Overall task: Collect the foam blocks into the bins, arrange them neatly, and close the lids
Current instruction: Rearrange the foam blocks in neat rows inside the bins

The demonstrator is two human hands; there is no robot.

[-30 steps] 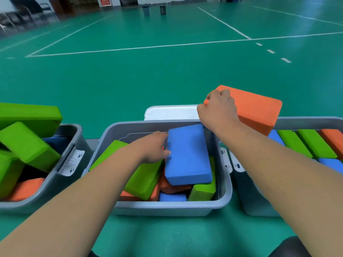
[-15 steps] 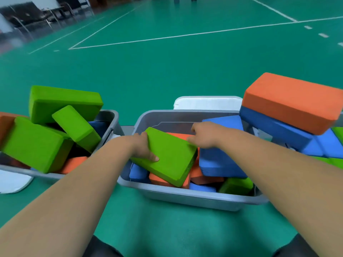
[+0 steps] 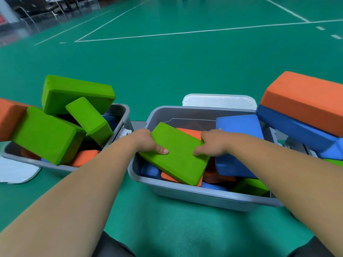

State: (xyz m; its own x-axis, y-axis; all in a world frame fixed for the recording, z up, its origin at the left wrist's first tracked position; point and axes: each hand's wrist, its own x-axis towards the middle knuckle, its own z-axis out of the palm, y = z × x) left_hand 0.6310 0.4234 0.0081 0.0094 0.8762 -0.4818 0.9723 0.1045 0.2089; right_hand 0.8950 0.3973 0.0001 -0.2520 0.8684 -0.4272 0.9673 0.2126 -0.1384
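A grey middle bin (image 3: 200,195) holds a jumble of blue, orange and green foam blocks. A flat green block (image 3: 178,154) lies tilted on top of them. My left hand (image 3: 146,143) grips its left edge, thumb on the top face. My right hand (image 3: 213,143) grips its right edge, thumb on top too. A large blue block (image 3: 239,127) leans in the bin behind my right hand. The left bin (image 3: 122,115) is heaped with green blocks (image 3: 46,134) above its rim. At the right, an orange block (image 3: 304,101) lies on a blue block (image 3: 295,127) over the right bin.
A white lid (image 3: 219,101) lies on the green floor behind the middle bin. Another white lid (image 3: 16,171) shows at the left edge, beside the left bin. My dark-clad knees (image 3: 111,245) are at the bottom of the view. Chairs stand far off at the top left.
My right hand let go of the orange block, now resting on the right bin's stack, and came to the green block. My left hand moved from the blue block to grip the green one.
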